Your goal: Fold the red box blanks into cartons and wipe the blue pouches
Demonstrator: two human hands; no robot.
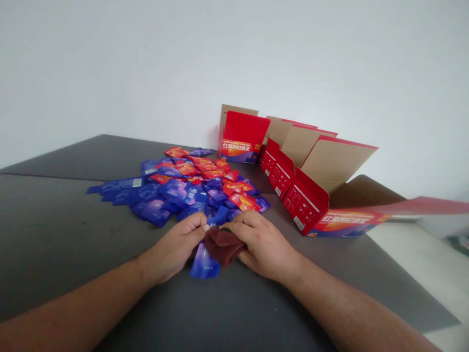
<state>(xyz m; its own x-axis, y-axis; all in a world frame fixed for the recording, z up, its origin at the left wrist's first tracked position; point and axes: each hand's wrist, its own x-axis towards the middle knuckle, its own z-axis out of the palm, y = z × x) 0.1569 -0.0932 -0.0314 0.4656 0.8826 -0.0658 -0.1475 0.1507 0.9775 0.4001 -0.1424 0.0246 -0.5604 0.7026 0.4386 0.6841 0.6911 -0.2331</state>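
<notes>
The left hand [172, 247] makes a narrow pinch at the edge of a brown cloth [223, 246], and the right hand [264, 247] closes a fuller grip over its top, keeping the fold tight around a blue sachet [203, 262] that sticks out below, its lower end at the grey surface [66, 230]. Just beyond lies a heap of blue and red sachets [190, 183]. Farther back stand open red cartons [306, 205], printed 红黑枸杞原浆 and 40

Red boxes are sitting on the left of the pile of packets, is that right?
No, the side is wrong: the head view shows the open red boxes on the right of the pile of blue and red packets, not the left.
</notes>
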